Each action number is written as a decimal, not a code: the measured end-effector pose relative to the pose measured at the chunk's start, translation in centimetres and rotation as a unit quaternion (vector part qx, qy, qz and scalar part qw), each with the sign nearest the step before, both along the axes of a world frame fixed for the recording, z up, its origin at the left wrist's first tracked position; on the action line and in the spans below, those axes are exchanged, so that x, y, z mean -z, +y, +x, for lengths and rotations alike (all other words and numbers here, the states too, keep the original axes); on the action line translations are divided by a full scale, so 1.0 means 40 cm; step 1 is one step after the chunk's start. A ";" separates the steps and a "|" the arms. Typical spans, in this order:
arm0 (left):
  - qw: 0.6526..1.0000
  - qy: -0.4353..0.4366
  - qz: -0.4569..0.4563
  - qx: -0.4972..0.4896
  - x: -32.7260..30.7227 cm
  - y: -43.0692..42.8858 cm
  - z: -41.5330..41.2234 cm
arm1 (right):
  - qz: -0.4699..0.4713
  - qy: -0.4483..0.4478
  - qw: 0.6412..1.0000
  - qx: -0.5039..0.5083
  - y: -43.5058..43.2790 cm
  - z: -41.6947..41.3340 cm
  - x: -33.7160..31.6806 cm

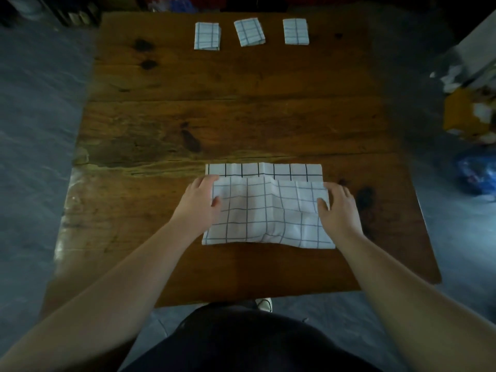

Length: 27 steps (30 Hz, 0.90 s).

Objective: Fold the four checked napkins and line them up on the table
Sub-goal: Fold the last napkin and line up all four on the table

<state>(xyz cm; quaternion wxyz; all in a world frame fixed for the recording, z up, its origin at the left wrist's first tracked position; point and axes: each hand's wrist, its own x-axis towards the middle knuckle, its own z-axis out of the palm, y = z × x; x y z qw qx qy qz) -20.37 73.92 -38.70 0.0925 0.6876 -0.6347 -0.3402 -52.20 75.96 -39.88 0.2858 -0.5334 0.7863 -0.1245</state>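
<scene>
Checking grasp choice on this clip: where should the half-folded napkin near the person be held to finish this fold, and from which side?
Probably at the two corners of the raised flap, from the near side. On the half-folded napkin the left hand and right hand already pinch those corners, one at each short end. The flap's edge stops short of the far edge, so pushing both corners away together should keep it square.

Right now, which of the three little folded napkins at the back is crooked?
The middle folded napkin. It sits turned at a slant, while the left folded napkin and the right folded napkin lie nearly straight with the table edge.
</scene>
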 end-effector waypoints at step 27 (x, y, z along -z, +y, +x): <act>0.962 0.104 0.139 -0.212 0.069 0.249 0.068 | 0.038 -0.106 0.977 0.181 0.171 -0.051 0.055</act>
